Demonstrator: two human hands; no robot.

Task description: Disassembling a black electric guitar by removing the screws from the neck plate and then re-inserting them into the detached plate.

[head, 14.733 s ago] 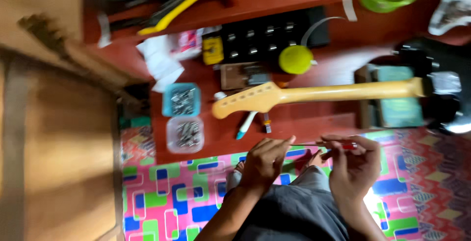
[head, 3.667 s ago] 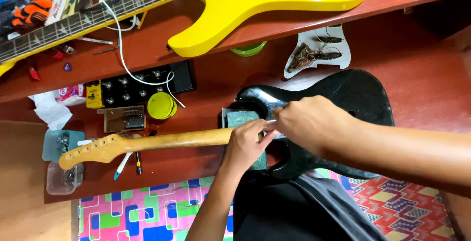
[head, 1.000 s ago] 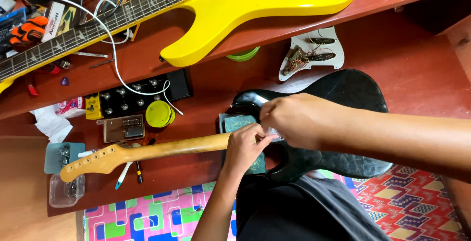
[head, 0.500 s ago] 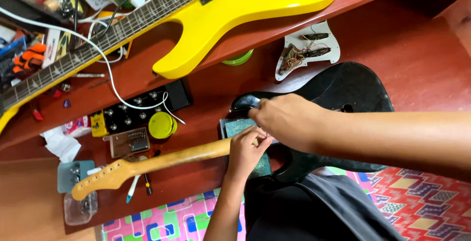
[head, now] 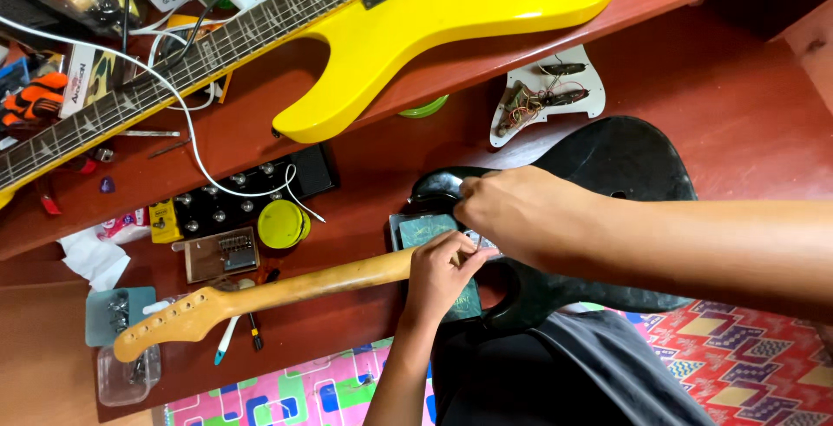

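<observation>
Two bare hands meet where the bare wooden guitar neck (head: pixel 286 291) joins the glossy black guitar body (head: pixel 607 174): the left hand (head: pixel 442 274) clasps the neck's heel to steady it, while the right hand (head: pixel 521 213), at its 1 o'clock, pinches a thin metal tool (head: pixel 476 241) over the joint.
</observation>
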